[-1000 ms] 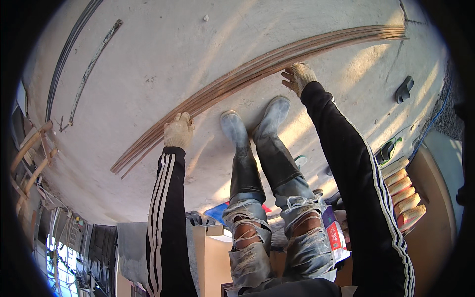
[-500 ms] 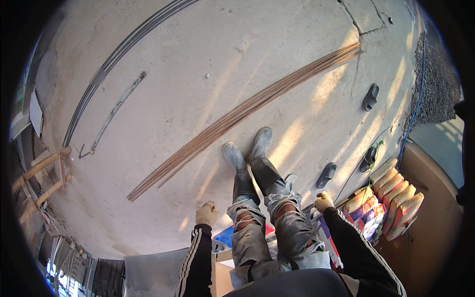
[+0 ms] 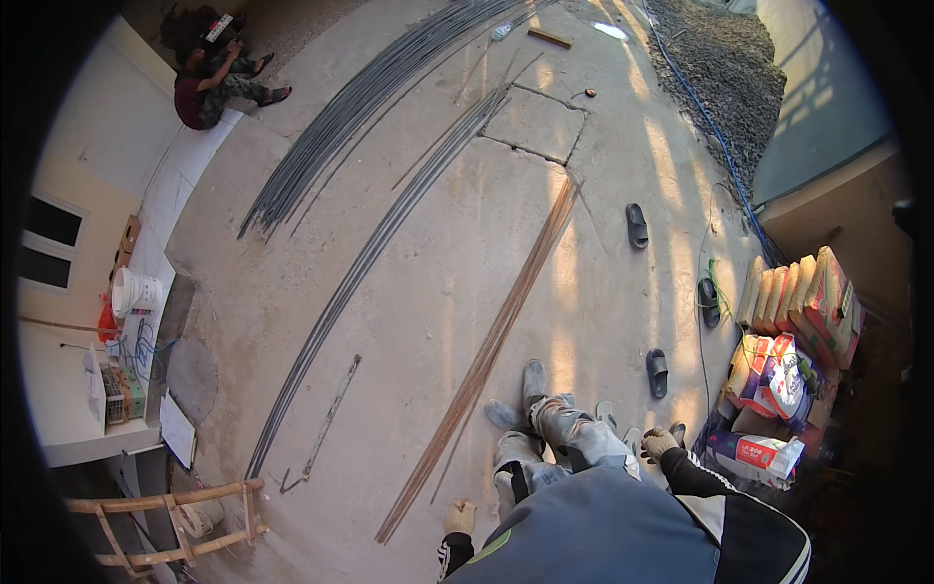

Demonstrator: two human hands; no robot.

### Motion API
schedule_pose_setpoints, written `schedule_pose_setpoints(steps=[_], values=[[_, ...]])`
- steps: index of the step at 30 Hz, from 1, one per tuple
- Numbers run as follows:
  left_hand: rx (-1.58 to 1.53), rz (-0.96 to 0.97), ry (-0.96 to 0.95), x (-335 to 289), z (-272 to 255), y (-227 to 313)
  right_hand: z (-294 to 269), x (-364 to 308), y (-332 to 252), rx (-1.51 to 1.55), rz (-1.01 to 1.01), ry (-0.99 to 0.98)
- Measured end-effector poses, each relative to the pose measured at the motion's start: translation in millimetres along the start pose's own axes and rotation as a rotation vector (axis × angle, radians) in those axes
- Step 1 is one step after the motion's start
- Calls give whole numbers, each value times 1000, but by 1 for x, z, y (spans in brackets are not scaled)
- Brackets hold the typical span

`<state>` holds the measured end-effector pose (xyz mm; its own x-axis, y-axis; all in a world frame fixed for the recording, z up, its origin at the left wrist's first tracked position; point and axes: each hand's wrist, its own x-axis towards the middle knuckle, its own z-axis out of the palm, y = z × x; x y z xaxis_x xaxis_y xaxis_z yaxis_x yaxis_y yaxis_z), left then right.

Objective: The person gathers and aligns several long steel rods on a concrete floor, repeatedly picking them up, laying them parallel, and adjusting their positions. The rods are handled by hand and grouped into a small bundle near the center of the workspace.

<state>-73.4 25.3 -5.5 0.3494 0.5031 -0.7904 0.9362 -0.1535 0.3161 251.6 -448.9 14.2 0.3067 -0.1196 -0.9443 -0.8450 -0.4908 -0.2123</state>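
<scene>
My left hand [image 3: 458, 517], in a pale work glove, hangs low beside my left leg with its fingers curled and nothing visible in it. Its nearest thing on the floor is the lower end of a bundle of rusty brown rods [image 3: 477, 378]. On the other side, my right hand [image 3: 661, 444], also gloved, hangs with fingers curled in, and no held thing shows. Some footwear lies on the floor close by it, and a purple and white bag [image 3: 754, 454] lies to its right. My boots [image 3: 533, 382] stand on the concrete right of the brown rods.
Grey rods [image 3: 336, 300] and a larger dark bundle [image 3: 336, 136] lie left. Sacks [image 3: 793, 297] stand at right; slippers [image 3: 658, 374] lie before them. A bamboo ladder [image 3: 146, 503] is lower left, gravel [image 3: 725, 83] far right. A person [image 3: 199, 92] sits far left.
My view has turned and lifted, bringing the seated person, the larger rod bundle and the bucket side into sight. The brown rods appear steeper. Both hands still hang at my sides.
</scene>
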Motion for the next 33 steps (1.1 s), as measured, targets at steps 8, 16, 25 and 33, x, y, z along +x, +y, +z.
schedule_pose_setpoints(steps=[8, 16, 25, 33], values=[[67, 143, 3, 80, -41, 100, -2, -8, 21, 352, -60, 169], [126, 405, 91, 94, -19, 264, -69, 96, 134, 609, -316, 2], [36, 324, -43, 82, 73, 353, -220, 88, 31, 645, 36, 374], [24, 235, -114, 100, 102, 399, -275, 124, -210, 459, -201, 239]])
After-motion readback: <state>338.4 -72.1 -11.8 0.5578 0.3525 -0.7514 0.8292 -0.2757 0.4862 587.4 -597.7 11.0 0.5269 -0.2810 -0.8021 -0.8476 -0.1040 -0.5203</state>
